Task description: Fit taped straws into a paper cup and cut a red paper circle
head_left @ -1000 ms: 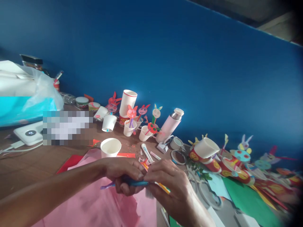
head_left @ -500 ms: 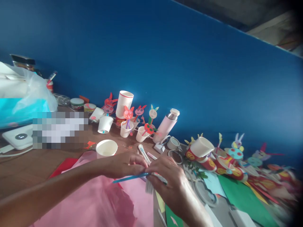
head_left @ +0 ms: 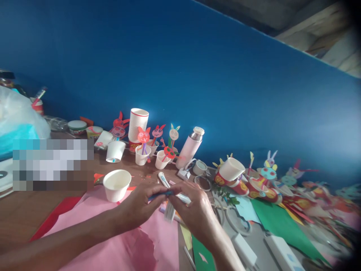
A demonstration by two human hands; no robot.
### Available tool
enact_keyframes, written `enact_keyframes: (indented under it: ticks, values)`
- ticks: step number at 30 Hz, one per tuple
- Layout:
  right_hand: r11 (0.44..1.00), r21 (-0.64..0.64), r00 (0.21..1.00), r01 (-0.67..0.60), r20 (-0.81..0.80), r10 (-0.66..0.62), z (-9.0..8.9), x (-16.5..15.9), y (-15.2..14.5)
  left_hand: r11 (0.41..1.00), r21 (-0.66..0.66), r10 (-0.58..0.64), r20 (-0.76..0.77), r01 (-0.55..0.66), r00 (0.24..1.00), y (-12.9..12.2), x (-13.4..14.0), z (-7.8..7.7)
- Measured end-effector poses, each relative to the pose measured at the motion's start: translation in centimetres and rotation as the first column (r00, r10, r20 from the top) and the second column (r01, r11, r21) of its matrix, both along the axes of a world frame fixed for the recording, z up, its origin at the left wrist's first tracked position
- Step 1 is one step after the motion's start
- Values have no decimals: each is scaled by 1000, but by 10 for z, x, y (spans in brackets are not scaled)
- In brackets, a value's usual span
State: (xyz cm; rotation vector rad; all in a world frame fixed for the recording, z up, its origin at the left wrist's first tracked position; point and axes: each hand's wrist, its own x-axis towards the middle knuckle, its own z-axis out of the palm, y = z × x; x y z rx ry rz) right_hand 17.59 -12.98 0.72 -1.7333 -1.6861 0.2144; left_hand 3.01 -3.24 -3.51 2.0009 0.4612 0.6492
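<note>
Blue wall (head_left: 180, 67) rises beyond the fingers; pink paper (head_left: 109, 244) lies below. Left hand (head_left: 141, 205) and right hand (head_left: 193, 205) pinch the blue strip (head_left: 160, 195) between their fingertips; its long tail no longer shows past the left fingers, so it seems better steadied.

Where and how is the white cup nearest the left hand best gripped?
I'd probably grip the white cup around its wall just below the rim, from the left: it stands upright, widening toward its open top, with the left hand close on its right.
</note>
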Motion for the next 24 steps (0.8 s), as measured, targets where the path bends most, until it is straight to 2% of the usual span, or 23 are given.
enact_keyframes:
  ticks: [3,8,13,15,19,24]
  values:
    - [998,-46,996,49,-65,-52,-1,1,0,999,-33,35,-43,-36,998,-2,1,0]
    - [996,-87,982,33,-183,-48,-3,3,2,991,-120,46,-44,-51,998,-4,6,0]
    - [999,-53,943,4,-333,-22,-5,4,5,975,-214,64,21,-58,998,2,6,-1]
    - [998,-20,949,52,-310,-56,-5,4,5,968,-237,89,39,-77,995,5,6,2]
    - [988,18,977,150,-156,-146,-8,-1,8,945,-299,152,50,-130,987,7,4,10]
    - [990,-23,988,138,-69,-139,-14,-11,14,935,-344,122,99,-81,988,8,4,14]
